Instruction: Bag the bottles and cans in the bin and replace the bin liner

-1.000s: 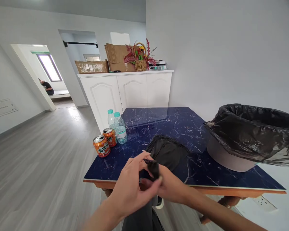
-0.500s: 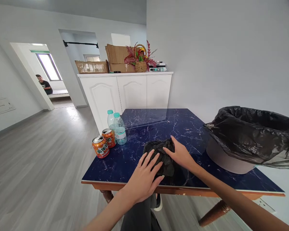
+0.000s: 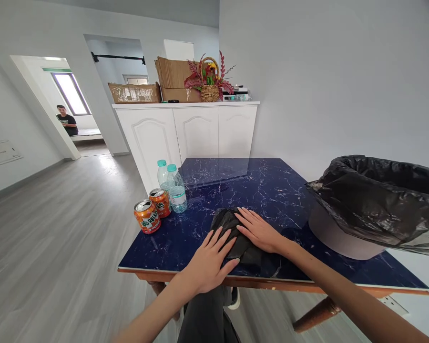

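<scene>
Front: your left hand (image 3: 207, 262) and right hand (image 3: 259, 231) lie flat, side by side, on the bag (image 3: 224, 221) near the surface (image 3: 271, 186) edge.
Left: cans (image 3: 147, 216) at the edge, bottles (image 3: 178, 196) just behind them.
Right: bin (image 3: 343, 236) on the surface.
Behind: cabinet (image 3: 196, 133), with a basket (image 3: 209, 93) on top.

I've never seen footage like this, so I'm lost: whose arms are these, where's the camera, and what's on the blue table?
There is no machine here: the two bare arms belong to a person wearing a camera on the head, so you look forward and down as they do. The left hand and right hand lie flat, fingers open, on a crumpled black plastic bag near the front edge of a dark blue table. Neither hand grips anything. To the left stand two orange cans and two water bottles; to the right sits a bin lined with another black bag.
</scene>
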### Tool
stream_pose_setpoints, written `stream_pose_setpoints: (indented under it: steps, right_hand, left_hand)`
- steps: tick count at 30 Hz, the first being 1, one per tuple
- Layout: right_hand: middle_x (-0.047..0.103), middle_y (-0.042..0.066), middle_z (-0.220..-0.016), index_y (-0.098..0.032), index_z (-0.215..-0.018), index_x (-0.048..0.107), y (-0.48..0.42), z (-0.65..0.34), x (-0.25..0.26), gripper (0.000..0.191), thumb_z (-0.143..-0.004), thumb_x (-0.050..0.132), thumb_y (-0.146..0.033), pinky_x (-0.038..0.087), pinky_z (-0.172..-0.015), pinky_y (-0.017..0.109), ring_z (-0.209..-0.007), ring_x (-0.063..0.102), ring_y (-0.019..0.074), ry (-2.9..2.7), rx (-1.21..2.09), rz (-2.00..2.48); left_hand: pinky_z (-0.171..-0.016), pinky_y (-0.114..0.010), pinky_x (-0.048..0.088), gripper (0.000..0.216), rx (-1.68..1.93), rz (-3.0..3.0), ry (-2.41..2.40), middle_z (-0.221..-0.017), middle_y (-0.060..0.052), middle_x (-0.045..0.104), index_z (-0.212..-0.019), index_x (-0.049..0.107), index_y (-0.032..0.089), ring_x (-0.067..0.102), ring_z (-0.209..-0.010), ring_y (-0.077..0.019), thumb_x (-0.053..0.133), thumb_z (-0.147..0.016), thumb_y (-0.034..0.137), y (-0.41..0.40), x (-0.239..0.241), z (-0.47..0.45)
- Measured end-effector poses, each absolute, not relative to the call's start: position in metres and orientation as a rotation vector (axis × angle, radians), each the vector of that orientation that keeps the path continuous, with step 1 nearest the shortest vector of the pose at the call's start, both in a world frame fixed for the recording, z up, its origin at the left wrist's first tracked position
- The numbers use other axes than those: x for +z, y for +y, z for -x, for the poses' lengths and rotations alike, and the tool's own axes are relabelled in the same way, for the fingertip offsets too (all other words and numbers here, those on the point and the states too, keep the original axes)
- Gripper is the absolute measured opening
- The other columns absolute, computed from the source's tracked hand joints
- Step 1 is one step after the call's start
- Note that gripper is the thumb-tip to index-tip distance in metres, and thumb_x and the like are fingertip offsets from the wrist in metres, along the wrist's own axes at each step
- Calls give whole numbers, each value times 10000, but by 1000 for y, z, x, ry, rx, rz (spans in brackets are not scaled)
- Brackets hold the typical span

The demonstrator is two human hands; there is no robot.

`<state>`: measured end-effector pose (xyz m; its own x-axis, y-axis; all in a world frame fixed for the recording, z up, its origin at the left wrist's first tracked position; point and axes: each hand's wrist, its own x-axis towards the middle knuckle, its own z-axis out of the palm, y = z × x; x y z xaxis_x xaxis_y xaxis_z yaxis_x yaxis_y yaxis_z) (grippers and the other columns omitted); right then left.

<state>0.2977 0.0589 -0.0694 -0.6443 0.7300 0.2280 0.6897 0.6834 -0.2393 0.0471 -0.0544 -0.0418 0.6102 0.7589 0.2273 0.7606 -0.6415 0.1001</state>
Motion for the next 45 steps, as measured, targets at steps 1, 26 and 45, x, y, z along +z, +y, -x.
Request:
stream_pose_setpoints:
  steps: [1, 26, 45]
  right_hand:
    - [251, 115, -1760, -173, -1679, 332, 53, -299, -63, 655, -1140, 237, -532, 192, -1346, 529, -1648, 167, 246, -2574, 208, 1118]
    - [773, 35, -976, -219, -1076, 761, -46, -332, -30, 468, -1056, 467, -582, 561, -788, 294, -903, 707, 224, -1859, 896, 1184]
    - [413, 95, -1702, -220, -1664, 373, -16, -280, -56, 575, -1121, 326, -404, 222, -1320, 578, -1611, 294, 306, -2334, -166, 1168]
  left_hand:
    - [-1302, -568, 306, 597, -395, 2826, -1327, -1736, -72, 341, -1640, 405, 250, 260, -1625, -326, 414, -1110, 524, -57, -40, -43]
    - [-788, -360, 599, 400, -1054, 2818, -1660, -830, -31, 763, -904, 705, 221, 734, -793, -223, 478, -1098, 488, -61, -15, -32]
    - [-1310, -606, 229, 524, -426, 2799, -1214, -1681, -94, 453, -1630, 411, 215, 313, -1608, -327, 349, -1122, 323, -9, -45, -75]
